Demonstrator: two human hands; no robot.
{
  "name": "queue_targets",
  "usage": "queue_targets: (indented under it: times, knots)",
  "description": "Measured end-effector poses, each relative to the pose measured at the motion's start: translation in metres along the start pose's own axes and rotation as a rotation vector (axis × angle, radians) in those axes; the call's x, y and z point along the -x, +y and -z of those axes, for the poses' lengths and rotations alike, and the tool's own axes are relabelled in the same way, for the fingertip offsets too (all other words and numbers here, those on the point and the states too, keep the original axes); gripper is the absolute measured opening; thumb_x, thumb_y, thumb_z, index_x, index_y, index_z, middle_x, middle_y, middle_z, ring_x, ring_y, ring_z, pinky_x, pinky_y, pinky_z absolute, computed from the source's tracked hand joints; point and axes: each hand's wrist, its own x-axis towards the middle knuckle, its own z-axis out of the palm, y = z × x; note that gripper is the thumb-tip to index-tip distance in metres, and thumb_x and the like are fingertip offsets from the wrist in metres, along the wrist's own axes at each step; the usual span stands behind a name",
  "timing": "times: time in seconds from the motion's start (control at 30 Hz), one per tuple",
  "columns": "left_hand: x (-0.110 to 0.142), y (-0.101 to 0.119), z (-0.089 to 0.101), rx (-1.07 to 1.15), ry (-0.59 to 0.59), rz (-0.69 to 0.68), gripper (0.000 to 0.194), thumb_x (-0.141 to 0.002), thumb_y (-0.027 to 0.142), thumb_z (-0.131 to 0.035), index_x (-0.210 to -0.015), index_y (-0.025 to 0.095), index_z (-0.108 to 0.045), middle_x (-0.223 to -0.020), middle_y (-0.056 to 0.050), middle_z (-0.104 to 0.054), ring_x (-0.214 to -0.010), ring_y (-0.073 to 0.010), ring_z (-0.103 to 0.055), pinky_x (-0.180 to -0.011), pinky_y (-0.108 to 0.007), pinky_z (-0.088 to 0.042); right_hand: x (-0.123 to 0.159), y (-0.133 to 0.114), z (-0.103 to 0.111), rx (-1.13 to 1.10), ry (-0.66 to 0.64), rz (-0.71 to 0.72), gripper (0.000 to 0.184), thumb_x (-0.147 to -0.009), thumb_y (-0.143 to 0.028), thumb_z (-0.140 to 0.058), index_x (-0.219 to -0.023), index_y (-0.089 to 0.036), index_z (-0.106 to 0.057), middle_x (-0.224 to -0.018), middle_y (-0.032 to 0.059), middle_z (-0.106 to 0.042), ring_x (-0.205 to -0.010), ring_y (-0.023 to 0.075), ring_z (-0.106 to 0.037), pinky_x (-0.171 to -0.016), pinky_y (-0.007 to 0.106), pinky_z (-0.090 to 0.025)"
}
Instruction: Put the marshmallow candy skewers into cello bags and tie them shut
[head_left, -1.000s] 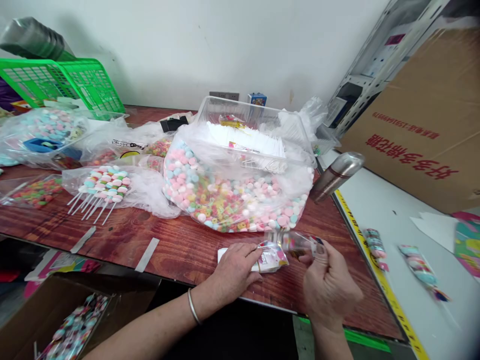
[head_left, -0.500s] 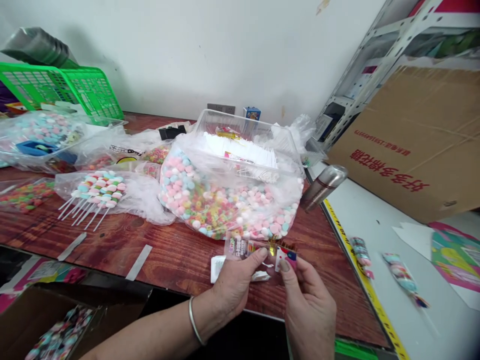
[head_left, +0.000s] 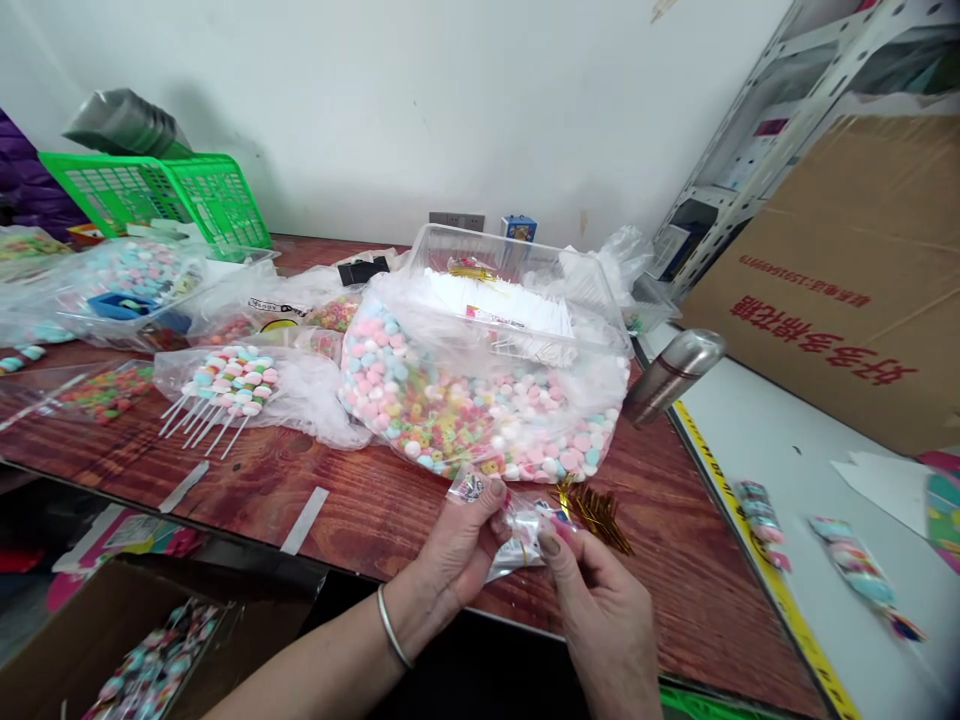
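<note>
Between my two hands is a small clear printed plastic bag, crumpled and bunched up. My left hand, with a silver bangle on its wrist, pinches the bag's left part. With thumb and fingers closed, my right hand grips its right end. Just beyond the right fingers lies a bundle of gold twist ties on the wooden table. A large clear bag of pastel marshmallows and ring candies rests behind my hands. Whatever the small bag contains is hidden by the fingers.
Marshmallow skewers lie at left on plastic. A clear bin of white sticks stands behind the candy bag. At right are a steel thermos, a yellow measuring tape, wrapped marshmallow pops and a cardboard box.
The small bag has gone from spread flat to bunched up between my hands. My right hand has moved slightly left, uncovering the gold ties. The view has turned a little left.
</note>
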Motion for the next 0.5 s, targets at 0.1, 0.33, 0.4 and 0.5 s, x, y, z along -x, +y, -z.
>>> queue_targets:
  times: [0.1,0.33,0.4,0.5]
  knots:
    - [-0.005,0.004,0.003,0.108,0.040,0.039,0.041,-0.059,0.027,-0.088,-0.073,0.015,-0.052,-0.054,0.008,-0.048,-0.046,-0.0037,-0.041,-0.044,-0.016,-0.035,0.005,-0.001,-0.001,0.041,0.152,0.157,0.031,-0.082,-0.046,-0.064,-0.096,-0.019,-0.065,-0.080,0.0032,-0.065,-0.067,0.0178,-0.061,-0.064,0.029,-0.051]
    - [-0.003,0.005,0.002,0.085,0.055,0.011,0.041,-0.057,0.027,-0.089,-0.075,0.015,-0.055,-0.060,0.006,-0.054,-0.049,-0.0039,-0.046,-0.047,-0.016,-0.038,0.003,-0.008,-0.013,0.248,0.232,0.514,0.025,-0.088,-0.035,-0.060,-0.109,-0.021,-0.062,-0.115,0.0122,-0.058,-0.107,0.0258,-0.057,-0.091,0.043,-0.048]
    - [0.000,0.006,0.000,0.057,0.042,-0.025,0.042,-0.055,0.026,-0.090,-0.074,0.015,-0.054,-0.061,0.006,-0.055,-0.051,-0.0047,-0.048,-0.050,-0.017,-0.041,0.000,-0.004,-0.016,0.209,0.161,0.486,0.019,-0.090,-0.032,-0.058,-0.104,-0.020,-0.063,-0.114,0.0112,-0.059,-0.105,0.0240,-0.059,-0.087,0.039,-0.051]
    - [0.005,0.008,-0.001,-0.036,-0.038,-0.042,0.039,-0.056,0.025,-0.089,-0.072,0.014,-0.056,-0.060,0.005,-0.055,-0.051,-0.0048,-0.048,-0.050,-0.017,-0.038,-0.001,0.006,-0.018,0.153,0.116,0.442,0.014,-0.092,-0.028,-0.053,-0.096,-0.021,-0.065,-0.103,0.0073,-0.065,-0.093,0.0206,-0.063,-0.080,0.033,-0.052]
